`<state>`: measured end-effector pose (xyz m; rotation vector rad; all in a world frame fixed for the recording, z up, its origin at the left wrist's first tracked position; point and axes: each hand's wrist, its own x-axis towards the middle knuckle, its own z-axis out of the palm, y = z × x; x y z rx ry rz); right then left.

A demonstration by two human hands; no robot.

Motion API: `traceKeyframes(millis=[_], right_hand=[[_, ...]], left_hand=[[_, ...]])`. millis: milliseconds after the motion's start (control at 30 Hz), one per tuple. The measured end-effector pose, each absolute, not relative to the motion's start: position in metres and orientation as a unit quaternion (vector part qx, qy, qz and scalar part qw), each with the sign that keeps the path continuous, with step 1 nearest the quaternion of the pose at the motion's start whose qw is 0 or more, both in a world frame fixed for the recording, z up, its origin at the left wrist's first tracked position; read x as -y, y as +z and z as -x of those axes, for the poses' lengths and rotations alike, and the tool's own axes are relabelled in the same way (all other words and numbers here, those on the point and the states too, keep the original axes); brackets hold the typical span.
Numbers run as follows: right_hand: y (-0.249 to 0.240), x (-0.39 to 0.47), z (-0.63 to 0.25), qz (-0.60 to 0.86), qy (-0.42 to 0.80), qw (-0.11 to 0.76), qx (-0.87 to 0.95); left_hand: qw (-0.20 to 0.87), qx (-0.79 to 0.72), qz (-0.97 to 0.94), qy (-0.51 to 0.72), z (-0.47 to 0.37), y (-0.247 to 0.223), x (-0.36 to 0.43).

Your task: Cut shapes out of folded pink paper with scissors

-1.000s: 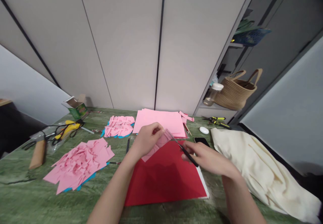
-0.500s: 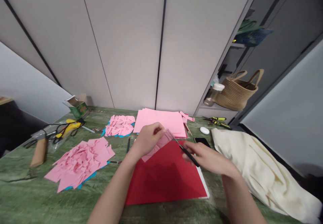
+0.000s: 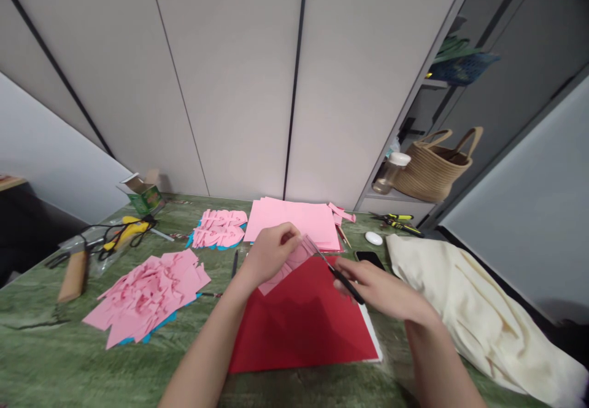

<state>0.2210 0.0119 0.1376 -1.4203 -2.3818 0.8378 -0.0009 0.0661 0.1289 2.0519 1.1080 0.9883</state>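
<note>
My left hand [image 3: 272,250] pinches a piece of pink paper [image 3: 288,267] with drawn lines on it, held above a red sheet [image 3: 306,325]. In my right hand [image 3: 363,282] is a pair of scissors [image 3: 346,284] with black handles. Their thin blades point up and to the left and meet the right edge of the pink paper. Whether the blades are parted is too small to tell. The red sheet lies flat under both hands, with a white edge showing at its right.
Pink sheets [image 3: 292,221] are stacked behind my hands. Left lie cut pink pieces [image 3: 219,227] and a heap of pink scraps [image 3: 150,291]. A glue gun [image 3: 131,231] and hammer [image 3: 73,276] are farther left. Right are a phone [image 3: 369,259], pliers [image 3: 400,224] and cream cloth [image 3: 464,304].
The view has shifted very slightly. Both hands, the scissors and the pink paper keep practically the same position.
</note>
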Motion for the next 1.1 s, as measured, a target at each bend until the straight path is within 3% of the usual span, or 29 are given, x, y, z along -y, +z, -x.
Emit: traceKeyframes(millis=[1100], right_hand=[[0.136,-0.013,-0.2192,0.494,0.287,0.149,0.807]], left_hand=[[0.312,-0.414,-0.763,0.387,0.0028,0.1296,-0.0668]])
